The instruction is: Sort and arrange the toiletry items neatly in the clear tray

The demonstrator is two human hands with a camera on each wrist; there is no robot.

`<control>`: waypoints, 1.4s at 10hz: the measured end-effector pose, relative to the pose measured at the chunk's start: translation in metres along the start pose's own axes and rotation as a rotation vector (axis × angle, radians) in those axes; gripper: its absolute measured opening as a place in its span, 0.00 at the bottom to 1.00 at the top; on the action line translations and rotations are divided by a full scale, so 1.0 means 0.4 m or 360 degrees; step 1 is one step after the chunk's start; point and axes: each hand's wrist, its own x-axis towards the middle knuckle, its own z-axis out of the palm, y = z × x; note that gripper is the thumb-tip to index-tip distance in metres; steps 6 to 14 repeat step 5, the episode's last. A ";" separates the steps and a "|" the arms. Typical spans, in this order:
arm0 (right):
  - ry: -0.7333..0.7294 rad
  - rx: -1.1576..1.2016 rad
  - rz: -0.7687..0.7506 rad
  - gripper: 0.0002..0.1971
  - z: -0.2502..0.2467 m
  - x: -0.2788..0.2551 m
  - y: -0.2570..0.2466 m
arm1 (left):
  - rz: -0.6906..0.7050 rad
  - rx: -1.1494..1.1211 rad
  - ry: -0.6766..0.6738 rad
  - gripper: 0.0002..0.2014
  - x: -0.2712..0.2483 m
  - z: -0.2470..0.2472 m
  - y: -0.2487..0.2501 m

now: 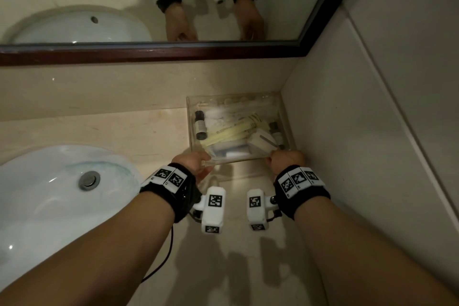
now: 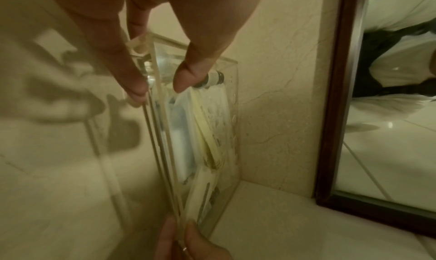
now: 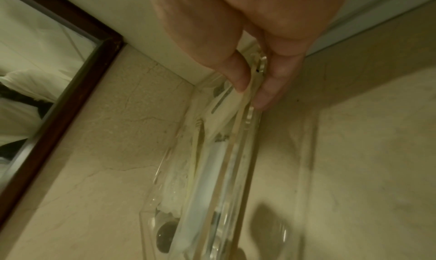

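A clear tray (image 1: 189,122) stands on the beige counter in the corner by the right wall. Inside lie a small dark-capped bottle (image 1: 200,125) at the left, a second bottle (image 1: 275,131) at the right, yellow packets (image 1: 238,129), a white packet (image 1: 260,143) and a pale blue item (image 1: 231,151). My left hand (image 1: 198,159) pinches the tray's near-left corner, thumb inside the wall (image 2: 165,152) and fingers (image 2: 136,88) outside. At the near-right corner my right hand (image 1: 285,158) pinches the wall (image 3: 238,161), also visible as my right hand (image 3: 251,94) in its wrist view.
A white sink (image 1: 49,194) with a metal drain (image 1: 89,180) sits to the left. A mirror in a dark wood frame (image 1: 149,53) runs along the back. The tiled wall (image 1: 372,131) closes off the right side. Bare counter (image 1: 111,129) lies between sink and tray.
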 end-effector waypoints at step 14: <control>-0.0243 0.1032 0.0272 0.13 -0.035 -0.104 -0.099 | 0.0331 -0.0233 0.0140 0.04 -0.230 -0.100 0.037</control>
